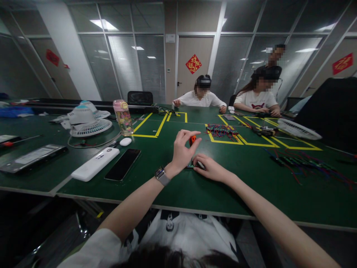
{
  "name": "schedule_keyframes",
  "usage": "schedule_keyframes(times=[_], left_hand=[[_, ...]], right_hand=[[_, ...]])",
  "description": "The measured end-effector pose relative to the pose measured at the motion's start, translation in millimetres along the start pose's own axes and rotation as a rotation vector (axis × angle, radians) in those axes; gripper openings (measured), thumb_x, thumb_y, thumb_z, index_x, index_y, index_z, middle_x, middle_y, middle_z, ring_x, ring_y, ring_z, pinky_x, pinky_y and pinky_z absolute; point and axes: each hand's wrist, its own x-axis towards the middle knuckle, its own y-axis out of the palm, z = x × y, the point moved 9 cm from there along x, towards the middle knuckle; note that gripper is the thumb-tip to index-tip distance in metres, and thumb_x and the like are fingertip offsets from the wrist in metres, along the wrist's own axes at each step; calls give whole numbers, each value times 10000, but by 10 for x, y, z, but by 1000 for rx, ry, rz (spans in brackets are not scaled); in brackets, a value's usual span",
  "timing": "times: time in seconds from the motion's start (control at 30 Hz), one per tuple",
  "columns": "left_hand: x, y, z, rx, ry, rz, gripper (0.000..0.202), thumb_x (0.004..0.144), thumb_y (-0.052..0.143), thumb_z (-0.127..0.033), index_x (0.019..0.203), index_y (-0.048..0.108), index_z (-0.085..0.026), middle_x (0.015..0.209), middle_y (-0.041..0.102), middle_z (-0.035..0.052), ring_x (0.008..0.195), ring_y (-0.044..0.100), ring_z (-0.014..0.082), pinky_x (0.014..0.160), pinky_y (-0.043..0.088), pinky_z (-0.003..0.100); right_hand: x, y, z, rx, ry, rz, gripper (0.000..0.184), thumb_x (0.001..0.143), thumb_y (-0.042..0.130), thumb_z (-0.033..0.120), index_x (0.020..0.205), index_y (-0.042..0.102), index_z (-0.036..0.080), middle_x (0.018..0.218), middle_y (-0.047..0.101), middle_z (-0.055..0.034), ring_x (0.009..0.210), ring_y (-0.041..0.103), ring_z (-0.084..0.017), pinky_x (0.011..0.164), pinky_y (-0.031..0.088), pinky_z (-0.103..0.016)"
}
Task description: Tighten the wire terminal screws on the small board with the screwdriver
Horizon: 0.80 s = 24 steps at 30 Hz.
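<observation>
My left hand [182, 149], with a watch [162, 175] on its wrist, is raised above the table with thumb and forefinger curved around an orange-and-black handle [192, 139]. It looks like an upright screwdriver; its lower end is hard to make out. Just below and to the right, my right hand [212, 168] rests on the table, fingers bent over a small dark piece [200, 165]. A small green circuit board [190, 166] shows at its fingertips, mostly hidden by both hands.
On the left lie a black phone [122, 165], a white power bank [95, 164], a bottle [123, 117] and white fans [90, 126]. Wired circuit boards [221, 131] lie ahead inside yellow tape; more wired boards [306, 162] lie right. Several people sit or stand across the table [167, 193].
</observation>
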Motion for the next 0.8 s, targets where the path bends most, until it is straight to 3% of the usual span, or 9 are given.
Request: schedule_keyframes(times=[0.1, 0.27, 0.4, 0.53, 0.7, 0.8], left_hand=[[-3, -12, -16, 19, -4, -6, 178, 883, 619, -294, 1024, 683, -207, 938, 574, 43, 880, 564, 166, 832, 472, 296], [-8, 47, 13, -86, 6, 73, 326, 982, 375, -192, 1221, 597, -204, 1139, 625, 74, 1084, 570, 183, 959, 440, 332], [-8, 37, 35, -83, 2, 42, 272, 952, 475, -199, 1188, 612, -207, 1064, 668, 59, 1000, 604, 177, 912, 457, 322], [-7, 25, -8, -8, 16, 22, 209, 888, 606, -245, 1079, 677, -197, 953, 613, 52, 909, 576, 172, 855, 466, 300], [-13, 78, -1, -79, 15, 90, 316, 967, 417, -194, 1218, 609, -206, 1126, 616, 76, 1065, 569, 178, 945, 448, 317], [-12, 83, 10, -106, 16, 93, 329, 971, 398, -170, 1231, 594, -208, 1139, 652, 66, 1059, 588, 175, 946, 448, 322]], right_hand=[[-4, -10, 2, -7, 8, -9, 77, 847, 596, 150, 893, 554, 196, 946, 595, -58, 881, 554, -214, 815, 465, -349], [1, -12, 25, 14, 8, 2, 64, 856, 585, 149, 886, 548, 192, 942, 595, -62, 882, 554, -212, 818, 465, -349], [1, -9, 27, 18, 12, 7, 69, 850, 586, 142, 870, 541, 190, 946, 594, -64, 884, 554, -214, 823, 465, -353], [0, -11, 22, 15, 18, 1, 80, 841, 596, 141, 859, 537, 193, 939, 592, -61, 873, 555, -214, 811, 467, -351], [4, -26, 36, 28, 6, -6, 72, 845, 590, 139, 859, 545, 194, 928, 599, -60, 869, 558, -214, 811, 469, -352], [5, -29, 42, 30, -2, -8, 75, 842, 592, 135, 864, 551, 194, 931, 602, -60, 870, 561, -212, 812, 470, -350]])
